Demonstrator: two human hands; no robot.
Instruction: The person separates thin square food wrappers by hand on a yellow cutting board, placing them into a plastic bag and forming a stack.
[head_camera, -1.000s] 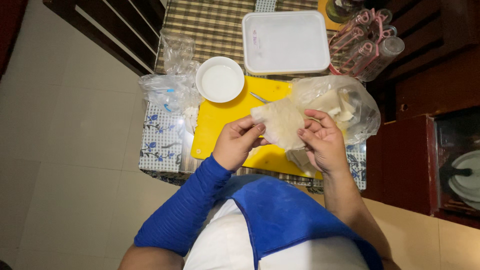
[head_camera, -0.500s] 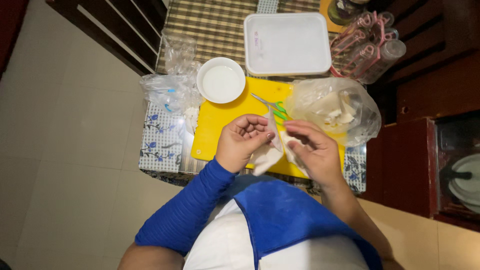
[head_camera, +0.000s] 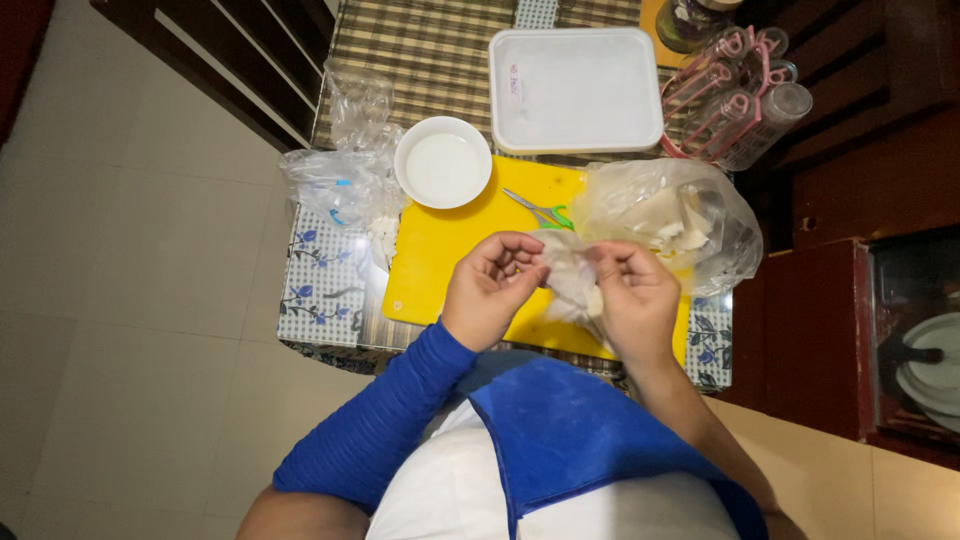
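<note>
A thin, pale, translucent sheet of crumpled wrapper (head_camera: 572, 275) is held between both hands, just above the near part of a yellow rectangular plastic cutting board (head_camera: 440, 250). The left hand (head_camera: 492, 290) is closed on the sheet's left edge with curled fingertips, and the right hand (head_camera: 632, 295) is closed on its right edge, so the sheet is kept gathered between them and lifted clear of the board, seemingly so it can be worked without sticking.

On the board's far edge, a small pair of scissors with green handles (head_camera: 540, 211) is laid within easy reach. To the right, partly on the board, a clear plastic bag (head_camera: 700, 215) is left open toward the hands; more pale, folded sheets are seen inside it. At the board's far left corner a round white bowl (head_camera: 443, 162) is set, filled with what appears to be clear liquid. Farther away, a white rectangular plastic tray (head_camera: 580, 90) is placed, and nothing can be made out in it. To its right, a cluster of clear glass tumblers in a pink wire holder (head_camera: 735, 95) is seen lying on its side. On the left, crumpled clear plastic bags (head_camera: 345, 170) are piled at the edge of a table covered with a checked and flowered cloth (head_camera: 310, 290).
</note>
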